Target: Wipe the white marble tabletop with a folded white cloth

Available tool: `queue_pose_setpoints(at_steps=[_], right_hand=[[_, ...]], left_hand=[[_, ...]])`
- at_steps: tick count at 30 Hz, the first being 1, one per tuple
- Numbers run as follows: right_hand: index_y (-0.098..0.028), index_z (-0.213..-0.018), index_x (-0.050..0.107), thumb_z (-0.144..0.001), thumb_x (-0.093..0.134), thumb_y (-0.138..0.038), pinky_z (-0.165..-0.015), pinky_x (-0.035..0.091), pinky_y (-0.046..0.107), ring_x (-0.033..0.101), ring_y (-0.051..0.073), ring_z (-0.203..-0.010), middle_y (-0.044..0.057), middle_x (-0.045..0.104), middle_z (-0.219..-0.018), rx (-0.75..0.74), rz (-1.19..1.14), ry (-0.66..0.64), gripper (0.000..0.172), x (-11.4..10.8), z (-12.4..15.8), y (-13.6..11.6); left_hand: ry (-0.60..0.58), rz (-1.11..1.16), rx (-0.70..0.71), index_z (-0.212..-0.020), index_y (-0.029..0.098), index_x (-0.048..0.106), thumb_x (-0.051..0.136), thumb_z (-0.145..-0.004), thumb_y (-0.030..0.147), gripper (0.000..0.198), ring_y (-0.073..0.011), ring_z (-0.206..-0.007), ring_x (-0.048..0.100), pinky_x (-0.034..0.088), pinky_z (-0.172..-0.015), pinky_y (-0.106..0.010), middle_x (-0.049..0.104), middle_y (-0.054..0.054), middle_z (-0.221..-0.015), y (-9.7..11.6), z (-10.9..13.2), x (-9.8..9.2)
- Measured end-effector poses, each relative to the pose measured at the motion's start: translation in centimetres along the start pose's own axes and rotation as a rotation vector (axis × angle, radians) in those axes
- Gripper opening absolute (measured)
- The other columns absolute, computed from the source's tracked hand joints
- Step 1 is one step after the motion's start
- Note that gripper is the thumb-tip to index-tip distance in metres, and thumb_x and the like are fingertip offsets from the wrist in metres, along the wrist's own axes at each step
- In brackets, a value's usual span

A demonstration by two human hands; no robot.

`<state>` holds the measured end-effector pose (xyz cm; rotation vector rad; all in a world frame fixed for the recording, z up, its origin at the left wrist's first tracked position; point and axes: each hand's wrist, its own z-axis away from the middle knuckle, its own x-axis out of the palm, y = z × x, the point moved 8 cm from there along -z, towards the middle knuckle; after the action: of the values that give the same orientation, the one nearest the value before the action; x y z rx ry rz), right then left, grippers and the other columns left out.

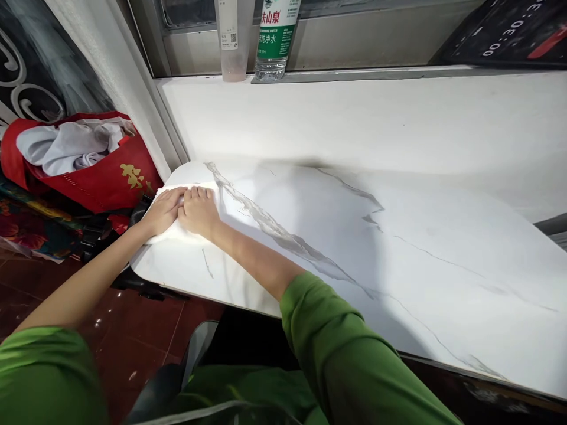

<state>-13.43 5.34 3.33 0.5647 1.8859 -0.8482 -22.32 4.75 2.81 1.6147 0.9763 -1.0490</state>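
Observation:
Both my hands rest side by side on a white cloth (195,190) at the far left corner of a white marble-patterned table (398,260). My left hand (165,209) lies flat on the cloth's left part, fingers stretched out. My right hand (199,209) presses down beside it with its fingers curled onto the cloth. The cloth is mostly hidden under the hands. Green sleeves cover my upper arms.
A water bottle (274,38) with a green label and a clear plastic cup (234,38) stand on the window ledge behind the table. A red bag (95,171) holding pale fabric sits left of the table over a dark red tiled floor. A black chair edge shows below me.

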Motion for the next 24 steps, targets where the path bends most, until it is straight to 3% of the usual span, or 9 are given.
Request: queue_pose_setpoints(at_steps=[7,12,17,24], right_hand=[[0.002,-0.13,0.055,-0.097,0.035,-0.021,-0.108,0.03,0.047,0.048,0.033,-0.126,0.023,0.059,-0.132,0.079,0.063,0.017,0.045,0.4,-6.6,7.2],[0.001,-0.128,0.056,-0.098,0.033,-0.021,-0.108,0.03,0.047,0.048,0.033,-0.126,0.024,0.06,-0.131,0.155,0.075,0.056,0.045,0.7,-9.0,10.8],[0.003,-0.132,0.053,-0.098,0.031,-0.022,-0.112,0.027,0.047,0.045,0.033,-0.132,0.025,0.054,-0.14,0.166,0.086,0.077,0.047,0.7,-9.1,11.4],[0.006,-0.139,0.047,-0.098,0.033,-0.023,-0.116,0.024,0.049,0.04,0.034,-0.138,0.025,0.048,-0.148,0.131,0.088,0.042,0.053,-0.1,-5.6,10.1]], left_hand=[[0.001,0.024,0.042,-0.133,0.012,0.056,0.036,-0.09,0.034,0.053,-0.0293,-0.133,0.05,0.033,-0.117,-0.045,0.058,-0.013,-0.141,-1.6,-10.7,2.2],[-0.015,0.082,0.084,-0.132,0.017,0.059,0.037,-0.09,0.031,0.049,-0.0283,-0.133,0.05,0.034,-0.116,-0.043,0.059,-0.008,-0.142,-1.8,-15.4,3.3],[-0.019,0.087,0.106,-0.133,0.014,0.058,0.037,-0.092,0.033,0.05,-0.0285,-0.135,0.048,0.031,-0.118,-0.042,0.056,-0.01,-0.145,-1.8,-16.1,3.7],[-0.023,0.06,0.108,-0.139,0.018,0.053,0.037,-0.091,0.03,0.052,-0.0271,-0.136,0.046,0.029,-0.119,-0.042,0.053,-0.007,-0.148,0.3,-12.6,3.6]])
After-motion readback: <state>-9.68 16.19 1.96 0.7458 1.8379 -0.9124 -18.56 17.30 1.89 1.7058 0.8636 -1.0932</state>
